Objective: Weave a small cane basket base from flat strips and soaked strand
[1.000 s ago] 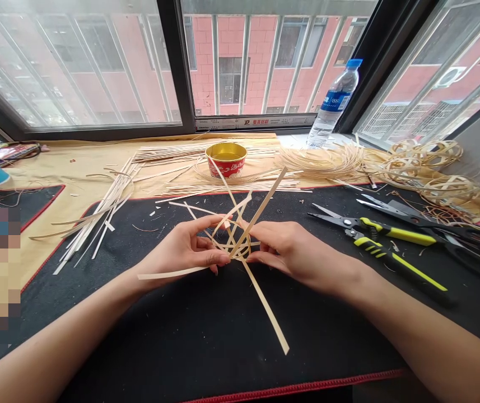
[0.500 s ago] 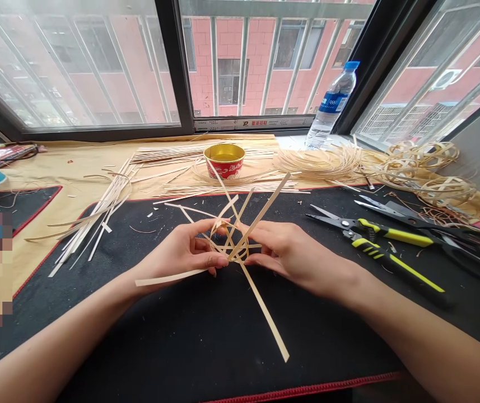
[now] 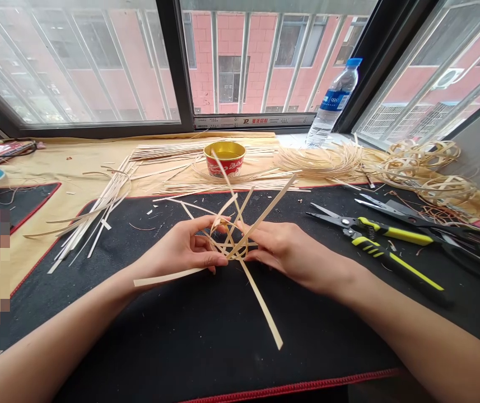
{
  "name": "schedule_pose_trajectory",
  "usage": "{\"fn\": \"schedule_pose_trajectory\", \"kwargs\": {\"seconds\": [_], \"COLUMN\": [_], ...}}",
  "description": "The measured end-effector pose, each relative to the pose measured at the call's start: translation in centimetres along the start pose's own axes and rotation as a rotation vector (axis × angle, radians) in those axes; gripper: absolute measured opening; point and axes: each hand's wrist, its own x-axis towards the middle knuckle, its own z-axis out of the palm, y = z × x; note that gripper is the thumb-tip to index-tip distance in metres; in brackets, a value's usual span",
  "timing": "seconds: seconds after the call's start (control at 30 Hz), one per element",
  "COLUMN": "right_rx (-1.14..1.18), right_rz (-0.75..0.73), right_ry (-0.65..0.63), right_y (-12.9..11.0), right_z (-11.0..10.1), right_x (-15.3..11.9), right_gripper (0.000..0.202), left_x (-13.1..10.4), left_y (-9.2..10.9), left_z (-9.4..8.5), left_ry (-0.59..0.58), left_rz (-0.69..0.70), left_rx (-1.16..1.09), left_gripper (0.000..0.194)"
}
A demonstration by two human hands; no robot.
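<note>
Between my two hands is a small open weave of flat pale bamboo strips (image 3: 232, 250), with long loose ends sticking out in several directions. My left hand (image 3: 189, 246) pinches its left side, thumb in front and fingers curled behind. On the right side, my right hand (image 3: 275, 246) grips the weave between thumb and fingers. One strip end (image 3: 265, 310) points down toward the mat's front edge, and another (image 3: 164, 277) passes under my left hand. The fingers partly hide the crossings of the strips.
A black mat (image 3: 206, 336) with red edging lies beneath my hands. Yellow-handled shears (image 3: 391, 257) and black scissors (image 3: 416, 215) rest at right. Behind stand a red tin bowl (image 3: 225, 165) and a water bottle (image 3: 332, 103). Loose strips (image 3: 101, 212) lie left, coiled strips (image 3: 319, 161) at back right.
Both hands keep their hold on the weave. The strip end pointing down has shifted slightly up and left, and the upper right end has moved slightly right.
</note>
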Motion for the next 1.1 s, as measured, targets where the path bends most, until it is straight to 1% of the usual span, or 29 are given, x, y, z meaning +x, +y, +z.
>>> {"fn": "schedule_pose_trajectory", "kwargs": {"seconds": [0.23, 0.3, 0.43, 0.5, 0.6, 0.7, 0.9, 1.03, 1.1], "right_rx": [-0.007, 0.013, 0.037, 0.022, 0.023, 0.049, 0.186, 0.234, 0.234], "right_rz": [0.0, -0.004, -0.029, -0.017, 0.019, 0.049, 0.079, 0.141, 0.151], "right_ry": [0.038, 0.069, 0.162, 0.181, 0.17, 0.156, 0.224, 0.202, 0.189], "right_y": [0.0, 0.1, 0.2, 0.2, 0.0, -0.3, -0.5, -0.5, -0.6], "right_z": [0.4, 0.5, 0.8, 0.9, 0.7, 0.6, 0.9, 1.0, 1.0], "right_x": [0.0, -0.1, -0.2, -0.2, -0.2, -0.3, -0.1, 0.1, 0.0], "right_gripper": [0.035, 0.03, 0.012, 0.014, 0.029, 0.032, 0.019, 0.021, 0.017], "left_x": [0.1, 0.1, 0.0, -0.1, -0.2, -0.3, -0.3, -0.2, -0.2], "left_y": [-0.1, 0.0, 0.3, 0.5, 0.8, 0.9, 0.6, 0.4, 0.4], "left_z": [-0.2, -0.1, 0.0, 0.1, 0.3, 0.4, 0.4, 0.3, 0.3], "left_ry": [-0.011, -0.01, 0.011, 0.027, 0.06, 0.077, 0.076, 0.062, 0.052], "left_rz": [0.012, 0.0, -0.032, -0.053, -0.106, -0.111, -0.096, -0.103, -0.103], "left_rx": [0.051, 0.067, 0.069, 0.065, 0.099, 0.14, 0.109, 0.061, 0.034], "left_gripper": [0.05, 0.053, 0.056, 0.057, 0.061, 0.063, 0.066, 0.071, 0.07]}}
